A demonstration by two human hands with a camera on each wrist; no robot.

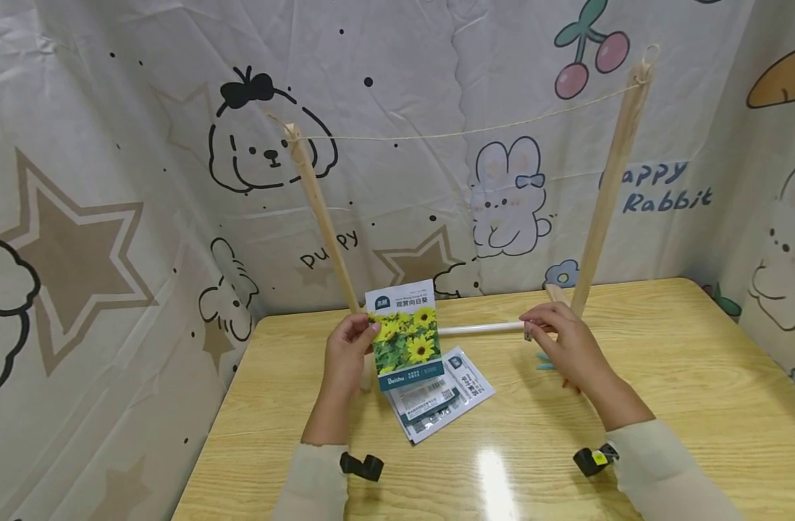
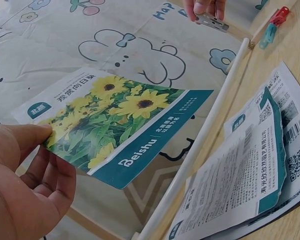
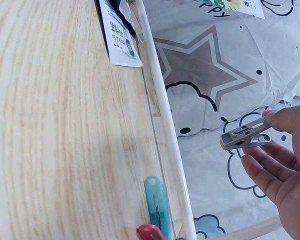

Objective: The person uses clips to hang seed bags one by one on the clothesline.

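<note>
Between thumb and fingers, my left hand point(image 1: 342, 354) pinches the left edge of a seed packet point(image 1: 407, 339) printed with yellow sunflowers. The packet is held up with its picture side showing; its printed name and teal band are clear in the left wrist view. Below it, several more packets point(image 1: 465, 383) lie overlapped on the table, some with the text side up. My right hand point(image 1: 567, 344) holds a grey clothespin point(image 3: 245, 137) by its handle end, thumb on one arm and fingers under the other. The clothespin's tip points away from the hand.
Two wooden posts point(image 1: 322, 217) stand on the table point(image 1: 280, 405), a string point(image 1: 463, 134) tied between their tops. A white rod point(image 1: 482, 328) runs low between them. A blue clothespin point(image 3: 157, 202) and a red clothespin point(image 3: 151, 232) lie near the right post. A printed curtain hangs behind.
</note>
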